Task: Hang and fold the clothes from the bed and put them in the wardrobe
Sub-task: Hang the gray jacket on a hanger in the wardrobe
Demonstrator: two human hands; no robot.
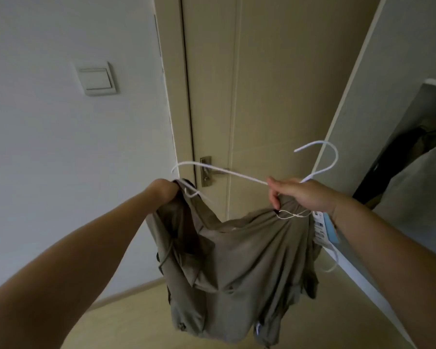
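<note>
left hand (164, 190): we're gripping the garment (227, 268) edge
right hand (305, 195): we're pinching fabric plus hanger (239, 176)
garment: sags between both hands

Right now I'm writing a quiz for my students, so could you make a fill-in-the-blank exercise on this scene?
1. The wire hanger is ____ in colour.
2. Between the left hand and the right hand, the paper tag on the garment dangles nearer the ____ one.
3. The light switch sits on the wall to the ____ of the door.
Missing words: white; right; left.
</note>
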